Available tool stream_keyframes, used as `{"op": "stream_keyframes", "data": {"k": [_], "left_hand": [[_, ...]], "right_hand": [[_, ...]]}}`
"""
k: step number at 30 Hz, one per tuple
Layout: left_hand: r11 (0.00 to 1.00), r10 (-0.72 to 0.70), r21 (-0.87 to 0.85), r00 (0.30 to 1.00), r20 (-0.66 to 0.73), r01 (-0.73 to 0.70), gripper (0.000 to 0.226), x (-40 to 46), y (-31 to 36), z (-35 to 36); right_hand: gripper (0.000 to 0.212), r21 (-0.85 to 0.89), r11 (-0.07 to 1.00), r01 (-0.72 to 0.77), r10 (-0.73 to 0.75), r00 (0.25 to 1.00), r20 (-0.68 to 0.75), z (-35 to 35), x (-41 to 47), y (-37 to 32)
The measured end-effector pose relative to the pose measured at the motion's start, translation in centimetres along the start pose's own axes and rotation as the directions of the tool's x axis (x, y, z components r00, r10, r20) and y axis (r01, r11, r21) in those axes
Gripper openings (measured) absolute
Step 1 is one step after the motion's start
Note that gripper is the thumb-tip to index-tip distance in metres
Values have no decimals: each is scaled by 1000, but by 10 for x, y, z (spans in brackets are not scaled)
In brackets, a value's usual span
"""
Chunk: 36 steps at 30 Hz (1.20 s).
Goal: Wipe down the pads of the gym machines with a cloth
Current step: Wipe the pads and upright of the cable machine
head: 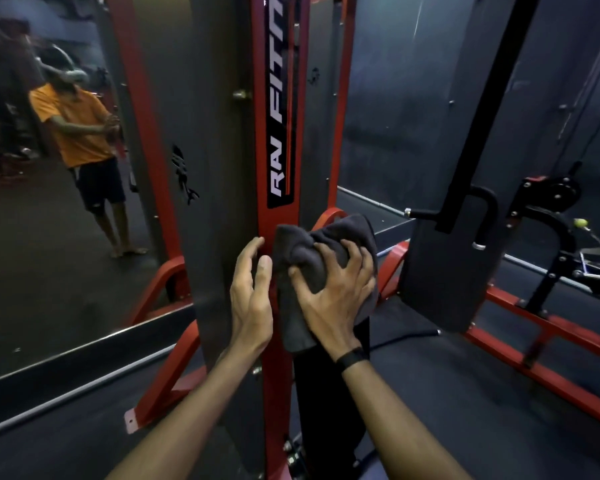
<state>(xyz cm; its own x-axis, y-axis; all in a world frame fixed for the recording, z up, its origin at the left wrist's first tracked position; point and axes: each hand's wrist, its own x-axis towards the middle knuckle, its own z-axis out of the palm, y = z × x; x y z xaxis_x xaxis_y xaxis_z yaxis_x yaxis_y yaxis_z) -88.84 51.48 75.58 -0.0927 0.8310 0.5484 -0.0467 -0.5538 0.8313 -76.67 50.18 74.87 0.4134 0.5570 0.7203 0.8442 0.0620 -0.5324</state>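
Your dark grey cloth is bunched up against the red post of the gym machine, just below the black sticker with white letters. Your right hand grips the cloth, with the fingers bent and dug into its folds, and part of the cloth hangs down under that hand. A black band sits on that wrist. Your left hand is just left of the cloth, on the other side of the post. Its fingers are loose and a little bent, with the tips touching the post's edge, and it holds nothing. A long black pad runs down from under the cloth, close to the foot of the post. To the right of the post hangs a big dark pad with a black bar in front of it. Low red frame bars lie on the floor past it. To the left of the post is a mirror, and it shows a person in an orange shirt
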Motion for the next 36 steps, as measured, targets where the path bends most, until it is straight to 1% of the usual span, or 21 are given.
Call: {"op": "stream_keyframes", "data": {"k": [2,4,6,8,10,12,14,16,18,21,23,25,27,29,32,34,36], "left_hand": [[1000,14,0,999,44,-14,62,7,3,0],[1000,30,-4,995,100,-30,62,14,4,1],[999,42,-1,985,166,-42,62,23,0,4],[998,57,1,973,223,-59,59,35,-2,17],[997,73,-4,960,272,-74,57,47,-2,36],[996,84,-10,938,337,-85,64,59,-5,60],[997,79,-22,919,386,-77,74,68,-8,67],[998,69,-39,887,457,-57,91,74,-12,71],[999,44,-31,856,515,-33,100,74,-13,70],[1000,10,-22,819,573,3,100,71,-12,69],[995,-40,-53,803,594,89,99,71,-13,67],[988,-63,-75,788,612,137,99,71,-14,64],[986,-59,-80,766,640,143,94,70,-15,62],[985,-65,-75,736,674,156,86,71,-17,61],[983,-60,-82,708,703,165,88,73,-20,59],[983,-41,-96,706,707,154,89,72,-17,58],[982,-7,-127,702,713,139,90,72,-14,57]], "right_hand": [[56,67,992,-109,112,993,-38,0,15,6],[60,177,950,-258,270,962,-47,1,34,18],[69,310,867,-390,405,914,15,4,48,33],[69,389,809,-441,459,887,51,3,49,39],[64,374,819,-436,460,888,29,3,46,37],[58,318,859,-401,439,896,-58,4,43,36],[52,269,904,-331,377,916,-137,7,38,32],[45,231,925,-302,351,911,-218,9,34,34],[41,215,943,-254,308,911,-275,9,25,30],[39,212,953,-218,278,906,-318,12,11,23],[40,228,948,-223,294,887,-355,15,1,16],[46,265,937,-228,319,869,-379,18,-7,9],[56,285,926,-247,344,863,-370,19,-11,4],[67,268,918,-291,374,861,-346,22,-16,-2],[76,249,901,-356,425,841,-334,23,-24,-13],[71,256,884,-391,460,821,-338,24,-29,-17],[55,265,868,-419,492,795,-355,26,-34,-22]]}}
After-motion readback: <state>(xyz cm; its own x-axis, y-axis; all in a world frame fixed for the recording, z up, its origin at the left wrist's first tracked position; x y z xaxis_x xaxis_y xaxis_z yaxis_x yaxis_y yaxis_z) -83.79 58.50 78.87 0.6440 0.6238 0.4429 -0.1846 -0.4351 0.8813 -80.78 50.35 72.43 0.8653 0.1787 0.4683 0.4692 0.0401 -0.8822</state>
